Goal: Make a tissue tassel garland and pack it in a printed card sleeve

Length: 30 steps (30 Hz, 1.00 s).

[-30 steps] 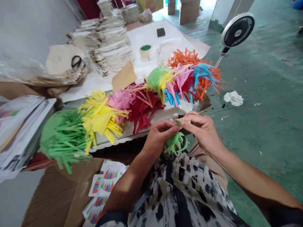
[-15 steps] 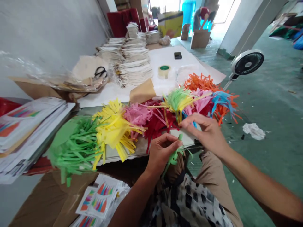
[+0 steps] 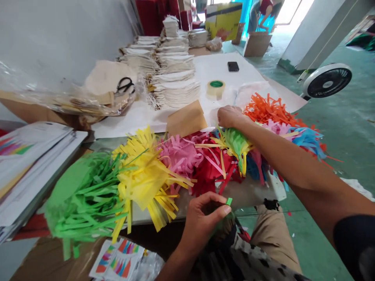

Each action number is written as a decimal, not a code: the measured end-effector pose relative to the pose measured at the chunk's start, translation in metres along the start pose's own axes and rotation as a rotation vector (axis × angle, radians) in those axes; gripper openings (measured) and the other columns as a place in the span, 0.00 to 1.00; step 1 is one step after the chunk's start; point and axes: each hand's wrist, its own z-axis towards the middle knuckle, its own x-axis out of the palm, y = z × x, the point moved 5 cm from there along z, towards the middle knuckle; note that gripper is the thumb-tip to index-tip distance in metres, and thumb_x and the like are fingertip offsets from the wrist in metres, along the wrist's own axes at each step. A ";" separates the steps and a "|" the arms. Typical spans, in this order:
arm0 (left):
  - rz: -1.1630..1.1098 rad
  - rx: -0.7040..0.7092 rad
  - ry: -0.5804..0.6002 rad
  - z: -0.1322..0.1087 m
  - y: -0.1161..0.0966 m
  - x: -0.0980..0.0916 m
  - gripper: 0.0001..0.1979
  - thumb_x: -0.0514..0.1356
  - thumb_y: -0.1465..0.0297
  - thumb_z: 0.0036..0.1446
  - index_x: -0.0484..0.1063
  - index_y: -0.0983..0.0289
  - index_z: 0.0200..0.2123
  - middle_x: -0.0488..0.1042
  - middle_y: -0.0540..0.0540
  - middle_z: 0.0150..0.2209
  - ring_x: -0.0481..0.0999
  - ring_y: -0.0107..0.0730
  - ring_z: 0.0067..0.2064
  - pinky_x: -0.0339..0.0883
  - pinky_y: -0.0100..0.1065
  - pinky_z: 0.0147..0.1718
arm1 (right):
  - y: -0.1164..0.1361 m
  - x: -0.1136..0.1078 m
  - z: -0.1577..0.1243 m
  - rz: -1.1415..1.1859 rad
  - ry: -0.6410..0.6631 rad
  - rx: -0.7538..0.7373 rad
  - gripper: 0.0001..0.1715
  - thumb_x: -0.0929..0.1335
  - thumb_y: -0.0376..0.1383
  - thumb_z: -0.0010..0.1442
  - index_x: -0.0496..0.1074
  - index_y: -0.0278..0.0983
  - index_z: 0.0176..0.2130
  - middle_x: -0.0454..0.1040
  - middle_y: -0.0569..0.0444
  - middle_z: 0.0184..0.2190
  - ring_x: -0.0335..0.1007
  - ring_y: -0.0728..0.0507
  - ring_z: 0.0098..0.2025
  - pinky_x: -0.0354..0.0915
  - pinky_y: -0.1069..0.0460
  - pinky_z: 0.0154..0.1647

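Note:
My left hand [image 3: 203, 216], closed in a pinch at the table's front edge, grips a green paper tassel [image 3: 229, 201]; its twisted end pokes up between thumb and fingertips, and its fringe below is mostly hidden. Across the table reaches my right hand [image 3: 230, 116], its fingers curled down on the white sheet beyond the tassels; what they hold, if anything, is hidden. Just in front of that wrist lies a green-and-yellow tassel [image 3: 237, 146]. Along the front edge run heaps of fringed paper: green [image 3: 93, 195], yellow [image 3: 146, 171], pink [image 3: 183, 156], red [image 3: 206, 173] and orange [image 3: 268, 111].
A tape roll [image 3: 216, 89] and a black phone-like object [image 3: 233, 66] lie on the white sheet. Behind are stacked white bundles [image 3: 175, 86], scissors [image 3: 125, 85] and a brown paper piece [image 3: 186, 119]. A fan [image 3: 328, 82] stands right. Printed packets [image 3: 117, 259] lie below; another person [image 3: 265, 15] bends over a box.
My right hand has left the spot beside my left hand and moved forward over the tassels to the white sheet. My left hand still pinches the green tassel. The view has shifted.

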 end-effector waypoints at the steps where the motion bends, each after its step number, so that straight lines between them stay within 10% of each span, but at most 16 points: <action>1: 0.004 -0.013 0.005 0.001 0.001 -0.001 0.13 0.74 0.60 0.55 0.81 0.63 0.34 0.80 0.53 0.31 0.76 0.31 0.34 0.68 0.31 0.36 | 0.000 0.002 0.000 -0.006 -0.005 0.004 0.25 0.73 0.34 0.59 0.81 0.31 0.56 0.82 0.33 0.54 0.78 0.28 0.57 0.72 0.42 0.54; 14: -0.063 0.111 -0.051 -0.022 -0.015 -0.002 0.12 0.74 0.61 0.56 0.81 0.62 0.35 0.78 0.51 0.33 0.75 0.28 0.34 0.68 0.29 0.37 | -0.016 -0.027 -0.019 0.097 -0.179 0.039 0.18 0.68 0.36 0.66 0.81 0.37 0.52 0.82 0.42 0.54 0.77 0.30 0.58 0.69 0.38 0.58; 22: -0.061 0.242 -0.112 -0.032 -0.019 0.002 0.09 0.73 0.62 0.60 0.82 0.59 0.37 0.79 0.51 0.37 0.76 0.29 0.38 0.71 0.29 0.38 | -0.013 -0.081 -0.196 0.352 -0.862 -0.389 0.08 0.71 0.41 0.68 0.79 0.40 0.41 0.84 0.51 0.38 0.79 0.40 0.44 0.64 0.40 0.61; 25: -0.001 0.263 -0.119 -0.037 -0.015 0.010 0.08 0.73 0.61 0.60 0.83 0.59 0.37 0.81 0.52 0.38 0.77 0.31 0.40 0.72 0.31 0.40 | -0.003 -0.046 -0.268 0.576 -0.695 -0.579 0.05 0.71 0.39 0.69 0.78 0.45 0.39 0.84 0.56 0.37 0.79 0.43 0.40 0.70 0.43 0.53; 30: 0.154 0.303 -0.088 -0.047 -0.014 0.031 0.06 0.71 0.63 0.62 0.83 0.58 0.37 0.81 0.51 0.38 0.78 0.32 0.42 0.71 0.32 0.44 | -0.005 0.028 -0.323 0.919 -0.303 -0.465 0.02 0.74 0.37 0.66 0.79 0.45 0.38 0.82 0.60 0.34 0.78 0.47 0.34 0.72 0.50 0.38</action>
